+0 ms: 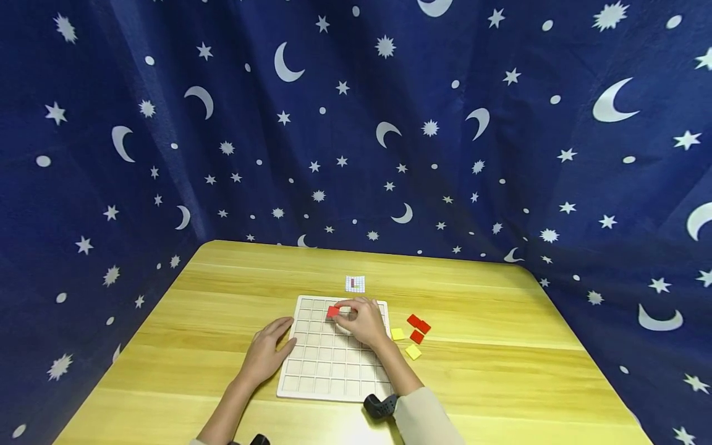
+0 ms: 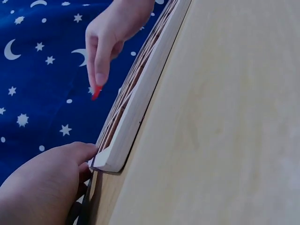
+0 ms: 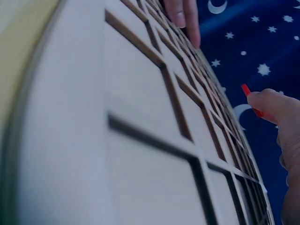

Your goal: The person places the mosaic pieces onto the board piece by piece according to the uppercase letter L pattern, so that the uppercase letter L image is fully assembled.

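Observation:
My right hand (image 1: 363,321) pinches a red square tile (image 1: 332,311) between thumb and fingertips, over the upper part of a pale wooden grid board (image 1: 314,386). In the right wrist view the red tile (image 3: 252,99) is tilted and apart from the board's ridges. My left hand (image 1: 267,352) rests at the board's left edge, its fingers fairly straight with the tips on the rim. The left wrist view shows the left hand (image 2: 51,183) touching the board's corner (image 2: 110,157). Part of the grid lies hidden under the right hand and forearm.
Right of the board lie several loose tiles: red tiles (image 1: 417,337) and yellow tiles (image 1: 413,351). Behind the board is a small card (image 1: 355,283) printed with a grid and a coloured figure. A blue curtain (image 1: 356,123) with moons and stars surrounds the wooden table (image 1: 500,371).

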`<state>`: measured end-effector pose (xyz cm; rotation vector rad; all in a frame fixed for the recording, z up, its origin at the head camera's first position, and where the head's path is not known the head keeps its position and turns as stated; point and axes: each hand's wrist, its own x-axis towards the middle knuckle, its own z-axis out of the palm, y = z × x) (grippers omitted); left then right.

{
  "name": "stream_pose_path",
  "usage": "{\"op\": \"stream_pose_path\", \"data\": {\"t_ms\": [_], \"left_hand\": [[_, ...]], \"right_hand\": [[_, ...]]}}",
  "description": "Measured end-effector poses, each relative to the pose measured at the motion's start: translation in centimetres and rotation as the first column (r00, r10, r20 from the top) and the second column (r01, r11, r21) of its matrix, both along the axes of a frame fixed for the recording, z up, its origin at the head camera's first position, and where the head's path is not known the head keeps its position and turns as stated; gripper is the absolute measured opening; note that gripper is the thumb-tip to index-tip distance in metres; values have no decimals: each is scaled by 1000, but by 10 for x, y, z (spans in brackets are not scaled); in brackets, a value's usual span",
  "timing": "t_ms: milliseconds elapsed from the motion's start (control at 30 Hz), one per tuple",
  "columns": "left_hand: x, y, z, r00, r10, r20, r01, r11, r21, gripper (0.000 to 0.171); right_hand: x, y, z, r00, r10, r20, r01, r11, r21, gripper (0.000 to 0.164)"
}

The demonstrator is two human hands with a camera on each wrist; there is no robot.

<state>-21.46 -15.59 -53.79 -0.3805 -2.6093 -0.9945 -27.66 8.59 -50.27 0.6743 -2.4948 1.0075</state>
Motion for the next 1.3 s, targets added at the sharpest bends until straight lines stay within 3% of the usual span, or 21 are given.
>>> {"op": "stream_pose_path", "data": {"t_ms": [100, 333, 800, 1033, 1300], "left_hand": [[0, -2, 1, 1000, -7, 8, 7, 1000, -2, 45], [-1, -2, -1, 1000, -15, 18, 15, 1000, 2, 45], [0, -2, 1, 1000, -22, 21, 22, 1000, 10, 44], [1, -1, 0, 1000, -23, 21, 23, 1000, 12, 44], [1, -2, 1, 999, -21, 25, 21, 1000, 10, 44]], "right_hand": [[-3, -8, -3, 999, 26, 23, -27, 999, 27, 21], [-6, -12, -11, 999, -14, 50, 10, 995, 96, 20], [-7, -12, -11, 994, -40, 104, 30, 995, 98, 25], [1, 2, -4, 994, -51, 100, 56, 998, -41, 25], [11, 54, 4, 984, -134, 118, 159, 960, -231, 17]]}}
